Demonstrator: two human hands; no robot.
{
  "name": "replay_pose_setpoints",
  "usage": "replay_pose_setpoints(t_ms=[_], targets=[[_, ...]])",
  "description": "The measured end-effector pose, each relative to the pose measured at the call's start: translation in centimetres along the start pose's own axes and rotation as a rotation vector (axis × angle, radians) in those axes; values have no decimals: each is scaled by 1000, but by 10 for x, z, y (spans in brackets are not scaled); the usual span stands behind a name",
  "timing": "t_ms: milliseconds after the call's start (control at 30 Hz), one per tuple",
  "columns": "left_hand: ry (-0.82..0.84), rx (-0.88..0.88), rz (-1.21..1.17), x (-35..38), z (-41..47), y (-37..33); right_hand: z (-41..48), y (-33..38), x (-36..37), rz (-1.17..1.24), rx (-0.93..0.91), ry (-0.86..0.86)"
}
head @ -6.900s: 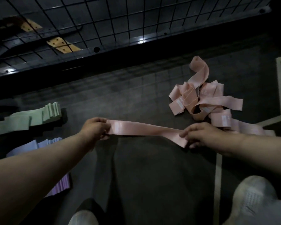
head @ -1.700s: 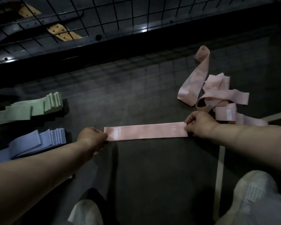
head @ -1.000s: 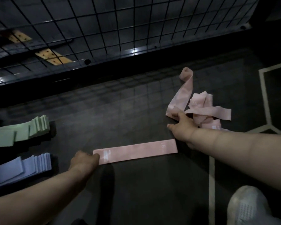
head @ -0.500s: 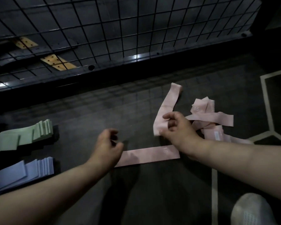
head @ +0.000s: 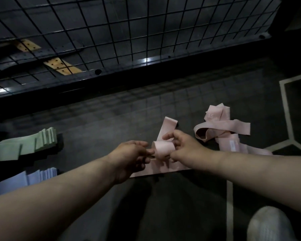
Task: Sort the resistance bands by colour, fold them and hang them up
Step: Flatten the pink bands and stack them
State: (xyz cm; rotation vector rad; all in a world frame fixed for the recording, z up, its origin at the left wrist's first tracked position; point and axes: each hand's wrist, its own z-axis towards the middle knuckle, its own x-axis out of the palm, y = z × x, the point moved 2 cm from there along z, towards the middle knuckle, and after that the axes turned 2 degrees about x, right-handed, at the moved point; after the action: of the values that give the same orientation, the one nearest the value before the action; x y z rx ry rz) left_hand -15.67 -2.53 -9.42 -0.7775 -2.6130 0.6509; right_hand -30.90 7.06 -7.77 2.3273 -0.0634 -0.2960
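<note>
Stacking seems the aim: left hand (head: 130, 159) and right hand (head: 186, 150) both pinch the curled pink band (head: 163, 148) just above the flat pink band (head: 172, 168), likely to straighten it.

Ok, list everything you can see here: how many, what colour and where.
held pink band: one, pink, centre, partly looped.
flat pink band: one visible, pink, lying just below it.
loose pink bands: a few, count unclear, pink, tangled at right.
green bands: one stack, green, left.
blue bands: one stack, pale blue, lower left.
wire grid: one, black, across the top.
shoe: one, white, bottom right.
left hand: pinches the held pink band.
right hand: grips the held pink band.
</note>
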Motion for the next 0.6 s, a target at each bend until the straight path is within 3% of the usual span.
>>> replay_pose_setpoints(t_ms=[100, 200, 267, 333, 500, 600], targets=[[-1, 68, 35, 0, -2, -5, -3, 1, -3, -64, -39, 107], [-36, 299, 324, -1, -2, -5, -11, 22, -7, -192, -202, 59], [46, 493, 495, 1, -8, -14, -17, 47, -10, -211, -335, 62], [158, 600, 498, 3, -11, -25, -21, 77, -14, -169, -453, 27], [237, 573, 398, 2, -5, -46, -13, 129, -42, 28, -512, -176], [250, 554, 342, -6, -3, -51, 3, 133, -65, 261, -408, -284]])
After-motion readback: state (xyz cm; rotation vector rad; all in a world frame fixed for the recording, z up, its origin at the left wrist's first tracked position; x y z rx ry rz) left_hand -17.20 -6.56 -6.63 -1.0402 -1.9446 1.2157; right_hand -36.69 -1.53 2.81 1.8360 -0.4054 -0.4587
